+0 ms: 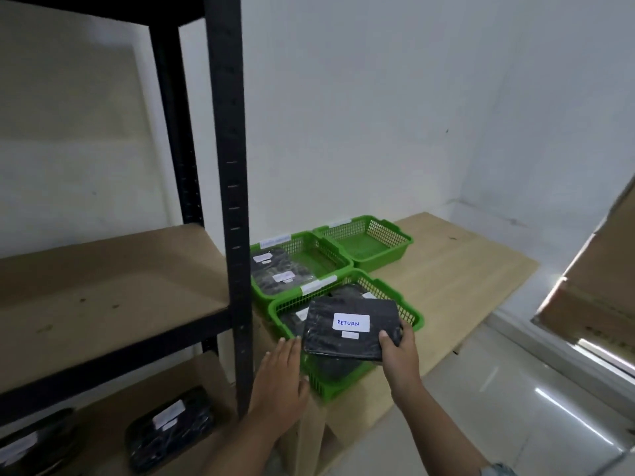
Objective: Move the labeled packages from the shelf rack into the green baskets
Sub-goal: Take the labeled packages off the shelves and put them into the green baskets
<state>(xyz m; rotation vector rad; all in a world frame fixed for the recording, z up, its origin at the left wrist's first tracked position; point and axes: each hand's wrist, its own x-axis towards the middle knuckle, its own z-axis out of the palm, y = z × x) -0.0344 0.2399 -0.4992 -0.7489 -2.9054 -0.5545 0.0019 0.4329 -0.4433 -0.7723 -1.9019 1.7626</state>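
White walls meet in a corner behind a pale wooden table (464, 269), and glossy floor tiles (515, 389) lie to its right. A black metal shelf rack (233, 201) stands hard against the table's left end, its front upright rising between the shelves and the baskets. The rack's middle board (103, 286) is brown. On the lower shelf lie two black wrapped packages (171, 431) with white labels, the text too blurred to read.

Three green baskets sit in a row on the table. The far basket (367, 242) shows only its mesh floor. The middle basket (316, 259) holds labeled black packages (278, 269) on its left side. The nearest basket (319, 383) already contains dark packages (347, 292).

The right hand (400, 352) grasps a black package (323, 334) by its near right corner, thumb on top, holding it tilted over the nearest basket; its white label reads "RETURN". The left hand (280, 376) is released, fingers straight and palm down, just beside the basket's near left corner; whether it touches the rim cannot be told.

Brown cardboard boxes (598, 286) loom at the right edge.
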